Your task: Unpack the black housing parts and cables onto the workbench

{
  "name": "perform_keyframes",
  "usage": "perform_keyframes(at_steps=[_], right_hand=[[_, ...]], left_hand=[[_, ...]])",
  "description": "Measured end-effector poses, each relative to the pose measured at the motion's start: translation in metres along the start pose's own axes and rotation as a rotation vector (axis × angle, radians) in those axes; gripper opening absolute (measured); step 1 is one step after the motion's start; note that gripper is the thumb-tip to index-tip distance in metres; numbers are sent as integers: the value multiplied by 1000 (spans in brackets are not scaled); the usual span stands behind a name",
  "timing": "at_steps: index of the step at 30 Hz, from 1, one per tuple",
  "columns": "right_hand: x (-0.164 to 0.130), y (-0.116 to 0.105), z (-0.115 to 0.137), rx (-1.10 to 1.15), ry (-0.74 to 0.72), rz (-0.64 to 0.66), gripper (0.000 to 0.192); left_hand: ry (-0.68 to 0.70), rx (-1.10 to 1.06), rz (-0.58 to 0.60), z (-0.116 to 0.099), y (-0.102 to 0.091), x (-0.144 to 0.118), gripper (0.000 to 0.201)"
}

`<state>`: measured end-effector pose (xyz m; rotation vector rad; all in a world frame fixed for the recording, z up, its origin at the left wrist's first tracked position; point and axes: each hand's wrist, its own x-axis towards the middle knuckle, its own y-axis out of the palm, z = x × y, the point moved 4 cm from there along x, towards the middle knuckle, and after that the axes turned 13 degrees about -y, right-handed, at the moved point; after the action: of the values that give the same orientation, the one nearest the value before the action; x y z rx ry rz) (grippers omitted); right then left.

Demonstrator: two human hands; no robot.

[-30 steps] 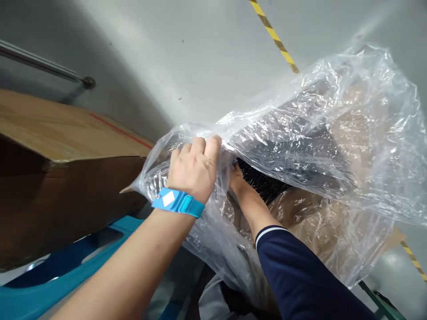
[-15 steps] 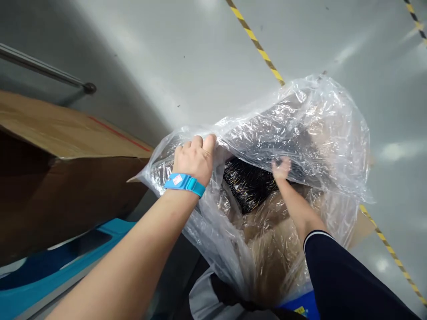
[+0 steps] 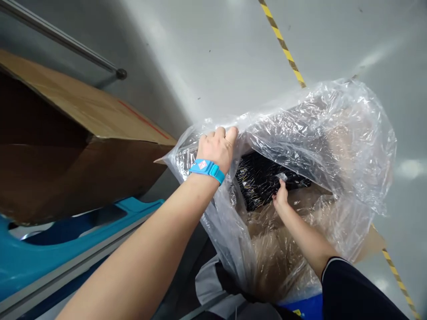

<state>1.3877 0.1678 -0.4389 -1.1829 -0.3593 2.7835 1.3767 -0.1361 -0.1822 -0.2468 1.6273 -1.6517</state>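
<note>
My left hand (image 3: 218,146) is closed over the upper rim of a large clear plastic bag (image 3: 356,129), holding its mouth up; a blue wrist strap (image 3: 207,169) circles that wrist. The bag lines a cardboard box, whose brown wall (image 3: 276,258) shows through the film. Deep inside lies a mass of thin, dark, glossy pieces with gold-coloured glints (image 3: 255,178). Down in the opening, my right hand (image 3: 282,195) is at the edge of these pieces with its fingers curled. Something small and shiny shows at its thumb tip; what the fingers hold is unclear.
An open cardboard box (image 3: 130,160) stands at left, above a turquoise plastic frame (image 3: 133,213). A metal pole (image 3: 66,40) with a round end lies beyond it. Yellow-and-black tape (image 3: 283,44) crosses the grey floor. Something blue (image 3: 303,306) shows at the bottom edge.
My right hand has moved from under the bag's film down to the dark pieces, its fingers now curled. More of the pieces show. My left hand still grips the rim; the view has shifted left.
</note>
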Motion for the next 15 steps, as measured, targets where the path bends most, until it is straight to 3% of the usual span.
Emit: perform_keyframes(at_steps=[4,7,12,15], right_hand=[[-39,-32,-25,79,72,-96,44],[-48,-47,-23,129,87,-137,42],[-57,-63,19,202,20,-167,44],[-85,-79,51,245,-14,-123,46]], left_hand=[[-18,-27,27,-1,-3,-1,47],[-14,-21,28,-1,-3,-1,46],[-13,-33,18,0,-1,-1,45],[-20,-65,30,0,-1,0,45]])
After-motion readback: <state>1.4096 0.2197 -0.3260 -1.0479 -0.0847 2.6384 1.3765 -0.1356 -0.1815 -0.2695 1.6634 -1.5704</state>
